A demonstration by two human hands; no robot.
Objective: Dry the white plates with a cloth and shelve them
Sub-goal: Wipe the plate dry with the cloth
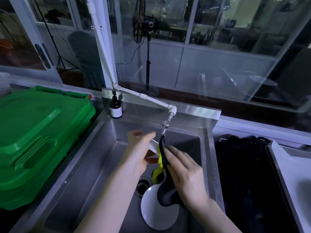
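The held plate (153,145) and the plate in the sink (159,216) are plain white. The cloth (166,192) is black with a bright yellow side. The bin lid (37,132) is green, and the bottle (116,107) is brown with a white label.

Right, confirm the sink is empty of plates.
No, one white plate rests in the sink, right beside the drain.

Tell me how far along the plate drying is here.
Nothing shows as shelved yet. In hand: the left hand holds a white plate while the right hand wipes it with the cloth. Left: a second plate lies in the sink.
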